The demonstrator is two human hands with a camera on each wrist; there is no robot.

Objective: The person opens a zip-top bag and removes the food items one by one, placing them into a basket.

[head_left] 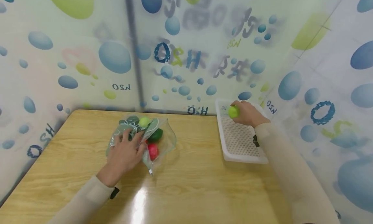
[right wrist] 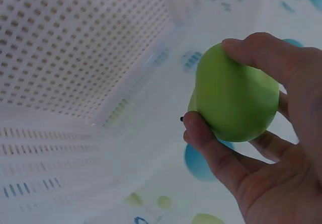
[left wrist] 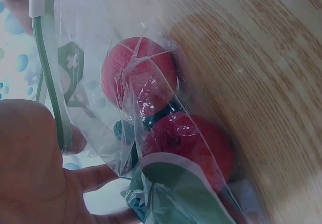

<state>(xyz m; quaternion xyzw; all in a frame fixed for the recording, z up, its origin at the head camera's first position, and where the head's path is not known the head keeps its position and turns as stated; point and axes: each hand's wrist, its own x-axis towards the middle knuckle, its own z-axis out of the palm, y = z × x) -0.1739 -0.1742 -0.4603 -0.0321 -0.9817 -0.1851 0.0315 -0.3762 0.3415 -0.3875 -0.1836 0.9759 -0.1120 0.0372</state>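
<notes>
In the head view, my left hand [head_left: 125,154] holds a clear zip bag [head_left: 167,136] on the table, its fingers bent over the bag's folded top. Inside are a red fruit [head_left: 153,151], a dark green piece [head_left: 156,135] and a light green round one [head_left: 144,122]. Two red round fruits show through the plastic in the left wrist view, the upper red fruit [left wrist: 141,73] beside the zip edge. My right hand [head_left: 247,113] grips a green apple [right wrist: 236,95] between thumb and fingers, over the far end of a white basket [head_left: 240,157].
The basket has a perforated floor [head_left: 239,135] and stands at the table's back right, by the wall. A wooden table [head_left: 192,178] spans the front. Patterned walls [head_left: 189,75] close in the back and both sides.
</notes>
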